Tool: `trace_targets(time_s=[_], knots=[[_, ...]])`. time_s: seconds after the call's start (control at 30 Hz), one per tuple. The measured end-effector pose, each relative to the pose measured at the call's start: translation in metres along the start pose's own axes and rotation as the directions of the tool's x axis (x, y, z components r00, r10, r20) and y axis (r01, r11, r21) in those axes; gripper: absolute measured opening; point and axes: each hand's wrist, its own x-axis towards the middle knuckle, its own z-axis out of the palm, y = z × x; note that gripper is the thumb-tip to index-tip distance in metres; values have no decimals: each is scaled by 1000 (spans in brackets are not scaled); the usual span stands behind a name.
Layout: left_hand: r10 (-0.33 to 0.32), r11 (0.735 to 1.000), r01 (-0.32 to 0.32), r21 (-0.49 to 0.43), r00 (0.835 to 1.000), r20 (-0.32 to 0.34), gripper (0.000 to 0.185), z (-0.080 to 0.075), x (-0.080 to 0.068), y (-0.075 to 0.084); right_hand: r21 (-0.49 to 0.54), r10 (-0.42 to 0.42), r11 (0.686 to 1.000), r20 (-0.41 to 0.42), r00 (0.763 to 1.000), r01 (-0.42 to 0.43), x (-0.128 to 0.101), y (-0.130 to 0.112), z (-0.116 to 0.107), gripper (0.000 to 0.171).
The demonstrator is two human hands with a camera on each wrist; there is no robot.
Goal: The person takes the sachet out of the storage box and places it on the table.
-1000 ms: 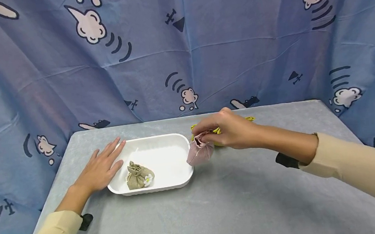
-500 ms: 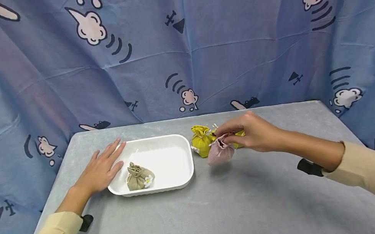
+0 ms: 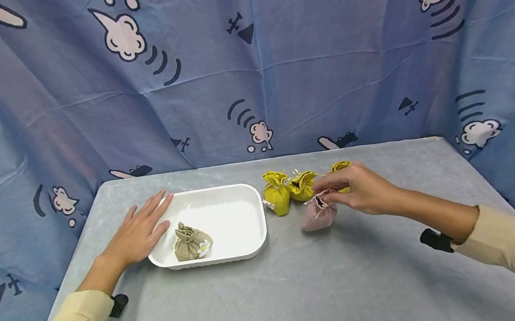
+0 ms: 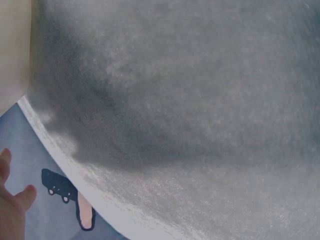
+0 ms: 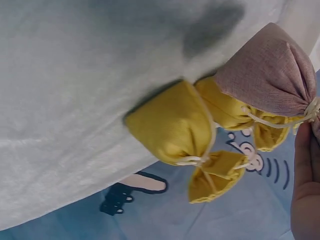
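Observation:
My right hand pinches a dusty pink drawstring pouch by its gathered neck, just in front of a row of yellow pouches. In the right wrist view the pink pouch hangs by its tied neck, its shadow apart from it on the cloth. My left hand lies with straight fingers on the left rim of a white tray. A beige pouch with a white flower rests inside the tray, front left. The left wrist view shows mostly tabletop, with a few fingertips at lower left.
Just right of the tray stand yellow pouches: a left one, a middle one, and a right one partly behind my right hand. A grey cloth covers the table. A blue printed curtain hangs behind it.
My right hand has moved right and slightly toward me with the pink pouch, away from the tray's right rim. The yellow pouches are now more exposed. My left hand has stayed put.

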Motion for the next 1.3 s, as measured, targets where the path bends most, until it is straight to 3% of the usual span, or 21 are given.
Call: trace_targets(time_s=[0.43, 0.67, 1.0, 1.3], knots=[[0, 1000, 0, 13, 1000, 9, 60, 1, 0, -1, -44, 63, 997, -9, 998, -64, -6, 28, 8, 30], [-6, 1000, 6, 15, 1000, 18, 60, 1, 1, -2, -57, 50, 997, 5, 999, -50, -6, 31, 10, 30], [-10, 1000, 9, 14, 1000, 26, 61, 0, 2, -1, 0, 124, 992, 164, 979, -126, 8, 16, 3, 41], [0, 1000, 0, 8, 1000, 16, 61, 0, 1, -1, 26, 107, 993, 251, 962, -117, 33, -12, 4, 49]])
